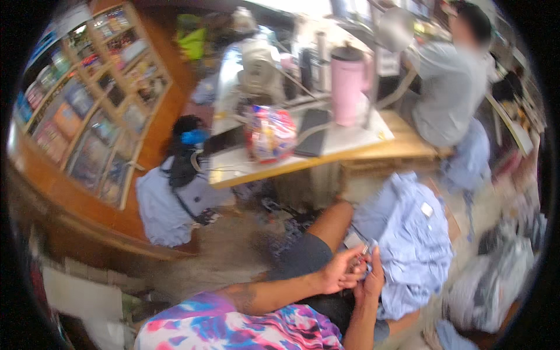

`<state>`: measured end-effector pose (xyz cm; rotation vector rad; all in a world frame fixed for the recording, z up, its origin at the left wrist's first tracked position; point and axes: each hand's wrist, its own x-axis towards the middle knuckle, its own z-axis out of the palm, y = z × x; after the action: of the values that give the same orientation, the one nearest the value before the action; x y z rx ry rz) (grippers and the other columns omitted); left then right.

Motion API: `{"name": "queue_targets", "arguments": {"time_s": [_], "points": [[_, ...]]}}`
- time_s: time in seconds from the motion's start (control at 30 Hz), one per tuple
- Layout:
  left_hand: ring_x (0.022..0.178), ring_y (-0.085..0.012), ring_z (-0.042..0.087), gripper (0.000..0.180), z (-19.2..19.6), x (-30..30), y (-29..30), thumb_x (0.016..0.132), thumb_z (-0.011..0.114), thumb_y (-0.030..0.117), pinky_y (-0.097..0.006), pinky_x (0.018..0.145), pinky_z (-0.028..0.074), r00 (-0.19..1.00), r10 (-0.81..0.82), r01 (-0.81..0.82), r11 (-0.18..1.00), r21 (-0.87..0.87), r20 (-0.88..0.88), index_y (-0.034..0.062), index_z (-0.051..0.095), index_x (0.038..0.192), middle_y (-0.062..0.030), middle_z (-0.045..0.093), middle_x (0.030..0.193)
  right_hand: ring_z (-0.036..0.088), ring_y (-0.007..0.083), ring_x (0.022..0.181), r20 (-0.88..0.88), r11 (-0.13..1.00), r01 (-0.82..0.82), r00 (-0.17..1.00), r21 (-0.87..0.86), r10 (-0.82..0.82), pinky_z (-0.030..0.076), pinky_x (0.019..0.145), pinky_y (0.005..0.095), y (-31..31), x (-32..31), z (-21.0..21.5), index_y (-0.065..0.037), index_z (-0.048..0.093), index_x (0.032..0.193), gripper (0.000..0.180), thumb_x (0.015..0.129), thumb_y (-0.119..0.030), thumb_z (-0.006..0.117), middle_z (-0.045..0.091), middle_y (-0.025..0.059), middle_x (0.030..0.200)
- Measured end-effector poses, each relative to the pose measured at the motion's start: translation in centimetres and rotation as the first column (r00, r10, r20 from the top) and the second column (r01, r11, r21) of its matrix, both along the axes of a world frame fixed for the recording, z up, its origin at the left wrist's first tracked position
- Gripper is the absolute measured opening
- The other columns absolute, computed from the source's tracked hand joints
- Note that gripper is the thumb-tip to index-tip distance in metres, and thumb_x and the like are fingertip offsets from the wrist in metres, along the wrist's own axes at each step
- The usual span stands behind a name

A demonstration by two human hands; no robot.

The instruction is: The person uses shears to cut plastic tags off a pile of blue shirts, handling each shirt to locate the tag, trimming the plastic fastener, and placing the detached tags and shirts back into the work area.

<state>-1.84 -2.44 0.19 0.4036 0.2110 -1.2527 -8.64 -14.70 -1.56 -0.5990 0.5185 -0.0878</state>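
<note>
A light blue garment (417,239) with a white tag lies bunched over my right leg and spreads beside it. My left hand (341,271) has its fingers closed around a small thing with red and metal parts (364,251); blur keeps me from telling its kind. Close against it, my right hand (372,277) is closed with its thumb pointing up, pinching an edge of the blue cloth. Both hands meet above my lap, at the near left side of the garment.
A white table (233,173) ahead bears a pink tumbler (347,87), a colourful packet (271,134) and a sewing machine (259,67). Blue cloth (160,201) is heaped at left. A person (449,87) sits at far right; plastic bags (490,286) lie at near right.
</note>
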Motion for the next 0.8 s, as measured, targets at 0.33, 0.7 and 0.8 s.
{"name": "queue_targets", "arguments": {"time_s": [0.33, 0.7, 0.8], "points": [[0.044, -0.0071, 0.031, 0.045, 5.2, -0.6, 0.7, 0.112, 0.036, 0.049, -0.023, 0.039, 0.031, 0.979, 0.05, -0.039, 0.998, -0.058, 0.196, 0.0098, 0.057, 0.116, -0.0007, 0.047, 0.074, 0.066, 0.0145, 0.082, -0.047, 0.977, 0.215, 0.975, -0.012, -0.215, 0.055, 0.073, 0.0295, 0.8, 0.4, 4.4, -0.003, 0.068, 0.108, 0.028, 0.098, -0.029, 0.074, 0.069, 0.0046, 0.095], [0.042, -0.0085, 0.032, 0.044, 4.1, 0.8, 2.1, 0.111, 0.038, 0.05, -0.025, 0.036, 0.029, 0.942, 0.144, -0.176, 0.981, 0.083, 0.302, 0.01, 0.056, 0.113, -0.0014, 0.047, 0.071, 0.065, 0.0147, 0.074, -0.123, 0.949, 0.269, 0.949, -0.164, -0.29, 0.055, 0.068, 0.029, 3.6, 2.7, 4.2, -0.003, 0.067, 0.107, 0.029, 0.102, -0.032, 0.067, 0.068, 0.0048, 0.088], [0.041, -0.0081, 0.033, 0.04, 4.1, 0.1, 0.7, 0.109, 0.043, 0.05, -0.025, 0.036, 0.027, 0.956, 0.088, -0.146, 0.97, 0.196, 0.279, 0.0127, 0.056, 0.107, 0.0021, 0.046, 0.067, 0.066, 0.0154, 0.074, -0.216, 0.935, 0.355, 0.915, 0.023, -0.342, 0.055, 0.067, 0.0302, 3.1, 2.7, 3.7, -0.003, 0.068, 0.107, 0.03, 0.103, -0.032, 0.066, 0.069, 0.0057, 0.088]]}}
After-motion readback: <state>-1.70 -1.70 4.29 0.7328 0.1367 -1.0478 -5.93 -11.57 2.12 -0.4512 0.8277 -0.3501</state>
